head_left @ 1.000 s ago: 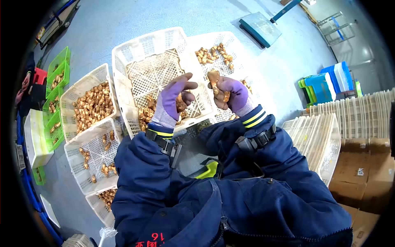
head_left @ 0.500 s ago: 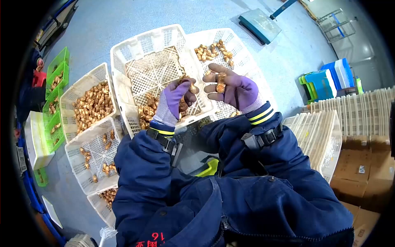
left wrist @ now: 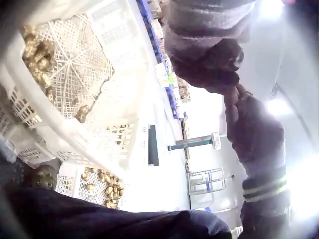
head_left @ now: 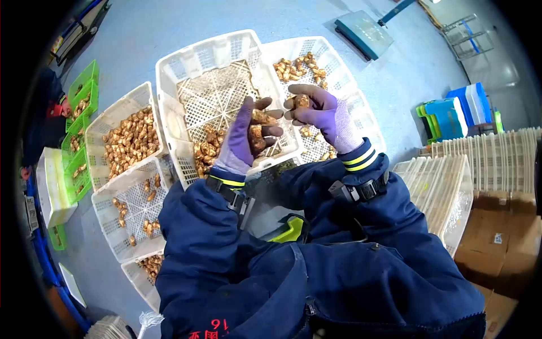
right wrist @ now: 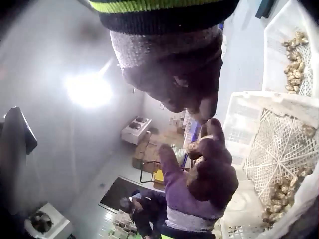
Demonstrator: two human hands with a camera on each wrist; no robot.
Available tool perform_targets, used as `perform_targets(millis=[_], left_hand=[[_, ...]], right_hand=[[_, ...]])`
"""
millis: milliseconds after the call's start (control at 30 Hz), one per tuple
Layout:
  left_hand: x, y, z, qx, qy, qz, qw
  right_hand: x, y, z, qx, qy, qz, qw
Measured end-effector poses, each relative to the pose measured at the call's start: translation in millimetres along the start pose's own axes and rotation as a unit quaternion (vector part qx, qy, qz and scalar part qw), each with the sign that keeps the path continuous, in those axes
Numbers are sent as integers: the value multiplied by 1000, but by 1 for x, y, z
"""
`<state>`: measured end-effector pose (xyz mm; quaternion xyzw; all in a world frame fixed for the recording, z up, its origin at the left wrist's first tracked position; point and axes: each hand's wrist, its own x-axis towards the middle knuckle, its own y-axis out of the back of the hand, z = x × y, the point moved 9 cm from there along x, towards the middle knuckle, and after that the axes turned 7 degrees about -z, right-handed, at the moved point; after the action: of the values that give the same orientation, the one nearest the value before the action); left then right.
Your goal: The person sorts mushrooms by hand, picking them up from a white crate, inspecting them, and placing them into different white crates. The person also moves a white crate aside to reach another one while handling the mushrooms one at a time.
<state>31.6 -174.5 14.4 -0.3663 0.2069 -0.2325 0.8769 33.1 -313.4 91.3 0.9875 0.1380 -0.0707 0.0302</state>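
Two knobbly brown roots (head_left: 257,135) lie in the left hand (head_left: 247,138), which wears a purple and dark glove; its fingers curl round them. The right hand (head_left: 324,116), gloved alike, pinches a short brown root (head_left: 301,101) between thumb and fingers. Both hands are close together above the near right side of a large white crate (head_left: 169,121), which has a pile of roots (head_left: 208,148) at its near left. In the right wrist view the left hand (right wrist: 202,181) is palm up with roots, just below the right hand (right wrist: 172,74).
White crates with roots (head_left: 131,141) stand at left, and another with scattered roots (head_left: 291,69) at right. Green baskets (head_left: 84,107) are at far left. Stacked white crates (head_left: 435,186), cardboard boxes (head_left: 491,237) and a platform scale (head_left: 364,35) are at right. Another person (right wrist: 144,209) is in the background.
The right hand's fingers opened, then closed on a short root; the longer root it held at first is gone from it. The left hand has turned its palm more upward, showing two roots.
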Motion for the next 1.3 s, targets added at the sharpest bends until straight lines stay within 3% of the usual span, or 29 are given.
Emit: perform_targets(millis=[67,200,300,333,367,433,500,600,667,700,800,867,933,1000,1033,1067,1100,1133,1200,1233,1300], left_hand=[[-9,-3,3,14,5,45,999],[-6,13,7,5,-8,50,999],[-9,35,16,61,-74,76,992],[-14,36,23,91,-96,88,987],[-15,43,17,93,-31,113,989],[-12,63,7,53,-28,123,991],[-14,68,12,-8,-49,116,992],[-19,61,25,66,-63,93,991],[-20,52,33,159,-129,46,978],[-19,49,33,139,-110,39,983],[-18,50,31,127,-105,52,985],[-17,66,24,124,-135,77,980],[-13,59,14,40,-86,15,995],[-14,50,10,-42,-39,-42,997],[-22,52,3,-40,14,46,998],[-25,53,3,-26,28,66,997],[-24,55,8,-24,-24,78,996],[-23,62,14,-18,-78,93,992],[-35,50,58,255,-251,14,934],[-58,59,74,234,-266,51,934],[-105,76,106,192,-297,127,927]], right_hand=[[9,-12,-11,-143,36,-1,989],[25,-38,-23,-318,110,46,941],[43,-55,-1,-380,79,10,922],[45,-65,-2,-366,98,-14,925],[47,-72,2,-357,104,-39,928],[50,-82,4,-333,124,-87,931],[52,-81,15,-218,77,-135,963],[59,-68,24,-77,17,-146,986],[64,-57,30,7,-18,-132,991],[62,-51,26,-17,-2,-105,994],[56,-57,15,-76,26,-143,986],[52,-64,8,-170,123,-142,967],[48,-79,2,-212,140,-175,951],[52,-82,9,-249,187,-151,938],[50,-82,5,-260,195,-146,934],[49,-85,1,-265,207,-147,930],[51,-88,1,-235,202,-164,937],[54,-90,12,-178,141,-189,955],[60,-94,17,-91,80,-216,969],[65,-87,20,-47,129,-199,970],[72,-83,13,-44,116,-160,979]])
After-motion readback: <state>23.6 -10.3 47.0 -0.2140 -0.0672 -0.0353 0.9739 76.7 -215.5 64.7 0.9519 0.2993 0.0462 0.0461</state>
